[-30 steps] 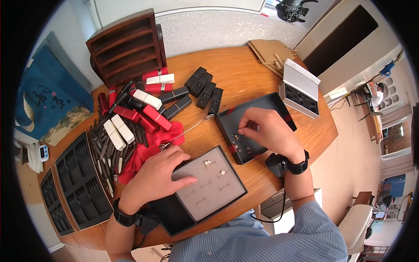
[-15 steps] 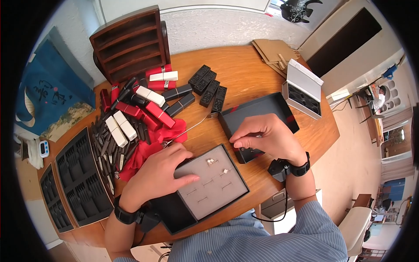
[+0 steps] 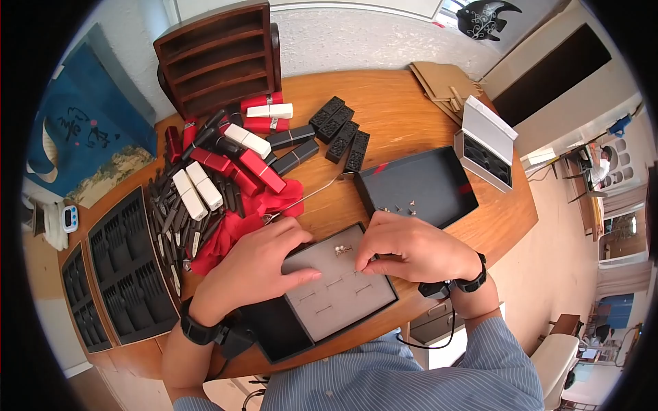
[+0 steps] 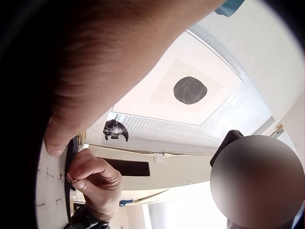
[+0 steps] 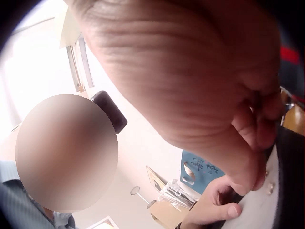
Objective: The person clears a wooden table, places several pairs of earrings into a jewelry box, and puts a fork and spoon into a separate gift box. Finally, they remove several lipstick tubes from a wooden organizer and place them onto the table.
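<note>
My right hand (image 3: 411, 250) pinches a small jewellery piece (image 4: 72, 179) with a thin gold-coloured stem between thumb and forefinger, low over the right side of a grey slotted pad (image 3: 339, 301). A pearly jewellery piece (image 3: 342, 250) sits in the pad's far part; my right fingertips cover the spot beside it. My left hand (image 3: 257, 267) lies at the pad's left edge, fingers loosely bent and thumb stretched out over the pad. The pad fills most of a black box (image 3: 277, 332). Behind my right hand, several small jewellery pieces (image 3: 412, 212) lie in a larger dark tray (image 3: 421, 181).
Red, white and black slim cases (image 3: 260, 171) pile up at the left, beside red cloth (image 3: 277, 202) and dark strips. Black carved blocks (image 3: 346, 140), a wooden shelf unit (image 3: 219, 61), an open white box (image 3: 485, 147) and slotted black panels (image 3: 130, 267) stand around.
My right hand has come from the dark tray, moving left and toward me, to the pad with the pinched piece. My left hand has stayed at the pad's edge.
</note>
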The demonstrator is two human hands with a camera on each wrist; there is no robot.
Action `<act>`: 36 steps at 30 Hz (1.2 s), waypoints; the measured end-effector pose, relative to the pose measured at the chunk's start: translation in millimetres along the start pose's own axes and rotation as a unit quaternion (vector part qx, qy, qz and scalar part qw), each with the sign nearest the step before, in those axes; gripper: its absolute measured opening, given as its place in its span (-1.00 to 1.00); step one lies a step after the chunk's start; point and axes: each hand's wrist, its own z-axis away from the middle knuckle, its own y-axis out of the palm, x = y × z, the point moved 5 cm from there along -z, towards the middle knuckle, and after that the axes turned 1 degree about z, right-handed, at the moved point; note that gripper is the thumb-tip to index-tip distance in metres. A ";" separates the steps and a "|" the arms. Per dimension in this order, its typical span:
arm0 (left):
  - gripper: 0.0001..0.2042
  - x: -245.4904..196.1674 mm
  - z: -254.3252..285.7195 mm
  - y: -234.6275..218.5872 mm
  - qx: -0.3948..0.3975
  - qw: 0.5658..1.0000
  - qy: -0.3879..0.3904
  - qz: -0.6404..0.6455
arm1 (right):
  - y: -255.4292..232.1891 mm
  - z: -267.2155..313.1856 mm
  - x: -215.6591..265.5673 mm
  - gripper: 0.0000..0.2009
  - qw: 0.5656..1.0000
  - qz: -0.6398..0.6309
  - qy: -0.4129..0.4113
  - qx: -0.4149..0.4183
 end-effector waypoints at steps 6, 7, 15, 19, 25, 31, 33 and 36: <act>-0.57 0.1 -0.1 0.4 0.000 1.000 -0.005 0.004 | 0.7 0.4 1.8 -0.91 1.000 0.027 -0.003 0.010; -0.56 -0.2 -0.2 0.4 0.000 1.000 0.000 -0.001 | 1.2 0.4 1.8 -0.91 1.000 0.027 -0.003 0.010; -0.57 0.3 0.0 0.8 -0.003 1.000 -0.009 0.010 | 6.0 -1.2 -0.8 -0.92 0.999 0.046 -0.002 0.003; -0.57 -0.2 -0.2 0.1 -0.002 1.000 0.000 0.000 | 8.4 -4.8 1.2 -0.92 0.999 0.054 0.005 0.001; -0.58 -0.7 -0.7 -0.1 0.000 1.000 -0.004 0.000 | 10.7 -5.9 2.0 -0.89 0.996 0.075 0.015 -0.038; -0.57 -2.1 -0.9 -0.5 0.001 1.000 -0.013 0.006 | 7.1 -6.2 -2.0 -0.92 0.997 0.065 0.002 -0.041; -0.57 -1.9 -0.8 -1.0 0.002 1.000 -0.006 0.003 | -4.8 -5.2 -2.8 -0.89 0.996 0.035 0.014 -0.077; -0.57 -1.7 -1.0 -0.9 0.001 1.000 -0.001 0.002 | -29.8 0.9 -1.2 -0.89 0.984 0.037 0.023 -0.174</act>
